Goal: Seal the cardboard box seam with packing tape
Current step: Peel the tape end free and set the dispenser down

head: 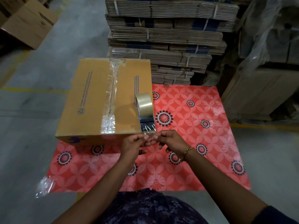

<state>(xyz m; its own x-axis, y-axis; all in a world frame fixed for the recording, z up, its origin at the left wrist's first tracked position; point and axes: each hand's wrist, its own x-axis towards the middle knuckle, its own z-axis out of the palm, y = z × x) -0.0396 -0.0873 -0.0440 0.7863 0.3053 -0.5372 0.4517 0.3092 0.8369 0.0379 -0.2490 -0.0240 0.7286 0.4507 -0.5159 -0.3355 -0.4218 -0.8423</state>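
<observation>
Pinching the free end of the clear tape strip point(148, 133), both hands' fingertips are closed on it: left hand point(134, 142) and right hand point(169, 139) side by side, just off the box's near right corner. Strip runs up to the packing tape roll point(144, 103), standing on edge at the right edge of the cardboard box point(90, 97) top. Center seam point(111, 94) already carries clear tape. Box sits on the left part of a red floral mat point(186, 143) on the concrete floor.

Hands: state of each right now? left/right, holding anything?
Left hand: closed, pinching the tape strip end pulled from the tape roll.
Right hand: closed, pinching the same strip end.
</observation>
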